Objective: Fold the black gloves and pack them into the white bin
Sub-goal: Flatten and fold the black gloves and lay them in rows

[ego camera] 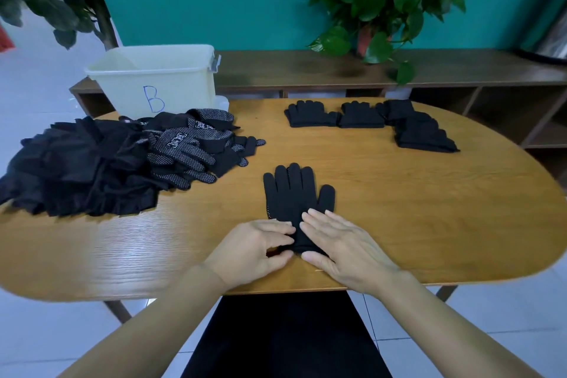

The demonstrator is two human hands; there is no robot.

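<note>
Cuff end toward the person, the flat black knit glove point(293, 193) lies along the oval wooden tabletop point(399, 209), its fingers pointing away. The left hand point(254, 247) takes the cuff's left edge in a pinching grip; the right hand point(340, 244) lies flat and open over its right side. Both are equally near, so a fold would likely run lengthwise, cuff to fingertips.

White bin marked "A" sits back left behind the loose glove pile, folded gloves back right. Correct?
Not quite: the head view shows the white bin marked "B", not "A". It does sit behind the loose glove pile, with folded gloves back right.
</note>
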